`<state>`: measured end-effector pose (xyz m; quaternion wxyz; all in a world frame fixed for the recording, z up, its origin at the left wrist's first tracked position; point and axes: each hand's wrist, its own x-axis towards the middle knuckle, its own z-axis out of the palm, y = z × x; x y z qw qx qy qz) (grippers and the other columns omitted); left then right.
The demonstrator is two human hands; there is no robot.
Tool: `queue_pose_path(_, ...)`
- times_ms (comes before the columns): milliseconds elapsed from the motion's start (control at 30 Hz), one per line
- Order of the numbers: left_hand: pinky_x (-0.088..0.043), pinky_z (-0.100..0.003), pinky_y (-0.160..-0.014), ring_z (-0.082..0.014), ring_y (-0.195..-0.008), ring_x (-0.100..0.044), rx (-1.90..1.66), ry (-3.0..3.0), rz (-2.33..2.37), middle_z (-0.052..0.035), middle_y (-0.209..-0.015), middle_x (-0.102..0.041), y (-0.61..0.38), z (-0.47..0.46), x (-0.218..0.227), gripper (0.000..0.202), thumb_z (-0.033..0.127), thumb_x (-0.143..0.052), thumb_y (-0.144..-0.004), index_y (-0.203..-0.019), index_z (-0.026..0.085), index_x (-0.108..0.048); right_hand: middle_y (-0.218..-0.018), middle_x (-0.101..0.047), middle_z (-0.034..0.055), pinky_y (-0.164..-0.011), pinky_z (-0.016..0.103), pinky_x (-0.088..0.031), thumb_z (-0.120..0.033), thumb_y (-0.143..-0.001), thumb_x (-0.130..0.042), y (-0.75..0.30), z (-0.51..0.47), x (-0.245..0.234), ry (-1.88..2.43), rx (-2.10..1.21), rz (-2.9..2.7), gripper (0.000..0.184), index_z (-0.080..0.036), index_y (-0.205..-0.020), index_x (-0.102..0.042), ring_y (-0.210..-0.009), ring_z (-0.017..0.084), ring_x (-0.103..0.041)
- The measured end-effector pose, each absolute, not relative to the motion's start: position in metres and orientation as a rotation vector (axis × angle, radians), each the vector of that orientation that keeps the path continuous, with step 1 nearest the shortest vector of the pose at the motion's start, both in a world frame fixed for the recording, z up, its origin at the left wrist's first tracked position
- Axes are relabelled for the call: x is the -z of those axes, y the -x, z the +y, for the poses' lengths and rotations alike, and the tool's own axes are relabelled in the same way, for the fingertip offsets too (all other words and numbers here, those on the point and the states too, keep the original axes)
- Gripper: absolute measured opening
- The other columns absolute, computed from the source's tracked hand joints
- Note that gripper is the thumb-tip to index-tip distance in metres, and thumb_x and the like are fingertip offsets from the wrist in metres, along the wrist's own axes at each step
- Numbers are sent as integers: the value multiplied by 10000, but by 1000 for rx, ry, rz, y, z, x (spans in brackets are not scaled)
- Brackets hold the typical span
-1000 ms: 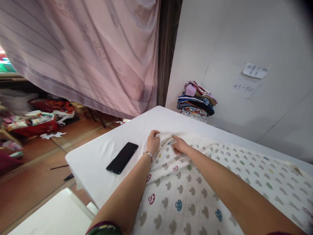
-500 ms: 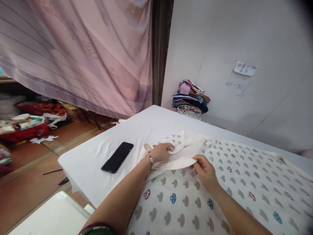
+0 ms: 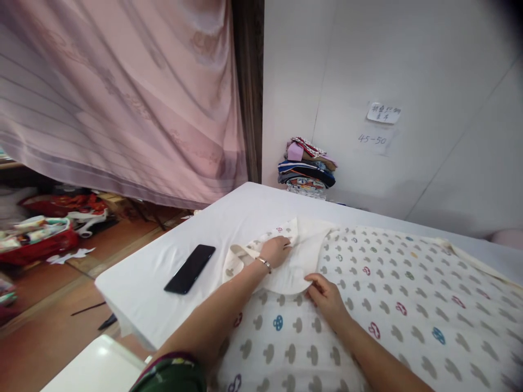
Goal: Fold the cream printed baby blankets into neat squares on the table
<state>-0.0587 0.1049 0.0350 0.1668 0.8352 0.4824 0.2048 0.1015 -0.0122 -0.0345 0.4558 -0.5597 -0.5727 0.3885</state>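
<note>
A white cloth point(image 3: 368, 305) printed with grey mushrooms and a few red, blue and green ones covers the near and right side of the table. Its far left corner is turned over, and the plain cream underside point(image 3: 304, 261) faces up. My left hand point(image 3: 276, 250), a bracelet at its wrist, lies on this turned-over part with its fingers stretched out; some fingertips are hard to make out. Between the thumb and fingers of my right hand point(image 3: 327, 296) the curved edge of the flap is pinched. A small loop of cloth stands up left of my left hand.
A black phone point(image 3: 190, 269) lies on the white table point(image 3: 139, 267) to the left. Folded cloths point(image 3: 307, 169) are stacked by the wall behind. A pink curtain point(image 3: 163, 98) hangs at the far left, with a red basket point(image 3: 44, 237) on the floor and a white stool point(image 3: 98, 367) nearby.
My left hand has slid forward over the flap, its fingers now straighter. My right hand keeps its pinch, and the flap's edge has come slightly nearer me. The view has turned a little right.
</note>
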Motion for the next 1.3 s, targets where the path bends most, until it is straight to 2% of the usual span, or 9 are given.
queue_pose_path(167,-413,-220,-722,-130,-796,-567,-749,-2461,1067,-18,-860,-598,63,56,-43,175,214,-466,-801,-855,219,-633,-562,-567,-14,-502,242,-416,-324,-773,-481,-106,-18,28,1330,-951,-1349,203,-208,-922,-554,-504,141,-513)
queue_pose_path(400,-411,-220,-680,-122,-730,-551,-813,-2302,1179,-13,-812,-592,67,17,-26,197,214,-478,-798,-924,217,-629,-567,-573,-5,-512,248,-430,-365,-767,-487,-104,-18,21,1347,-937,-1357,226,-205,-912,-555,-525,152,-538)
queue_pose_path(700,-406,-233,-693,-137,-796,-537,-704,-2478,1174,-28,-821,-582,61,-1,-41,207,210,-427,-830,-880,221,-627,-588,-559,-12,-534,238,-450,-363,-769,-491,-108,-23,13,1315,-912,-1345,206,-209,-882,-567,-545,138,-545)
queue_pose_path(800,-411,-236,-691,-135,-779,-540,-697,-2478,1160,-29,-809,-579,62,-6,-40,195,229,-435,-829,-857,218,-627,-599,-564,-12,-539,237,-456,-350,-762,-491,-108,-22,12,1304,-922,-1336,197,-209,-876,-569,-549,137,-553)
queue_pose_path(933,-415,-260,-704,-161,-813,-536,-756,-2545,1200,-37,-841,-578,58,-9,-36,198,356,-524,-794,-908,216,-604,-603,-551,-21,-532,229,-455,-336,-763,-488,-106,-21,14,1282,-913,-1344,187,-209,-881,-561,-541,129,-546)
queue_pose_path(1133,-402,-265,-696,-153,-781,-521,-791,-2689,1281,-37,-813,-572,58,-5,-40,108,217,-466,-817,-848,202,-569,-589,-560,-37,-545,223,-441,-281,-778,-474,-105,-14,7,1301,-835,-1492,187,-222,-934,-557,-534,124,-546)
queue_pose_path(1300,-417,-276,-695,-148,-746,-526,-1027,-2600,1249,-35,-788,-573,77,-10,-60,100,234,-457,-819,-807,199,-550,-660,-624,-32,-563,222,-445,-179,-735,-463,-121,2,-6,1435,-782,-1611,242,-233,-941,-578,-527,117,-555)
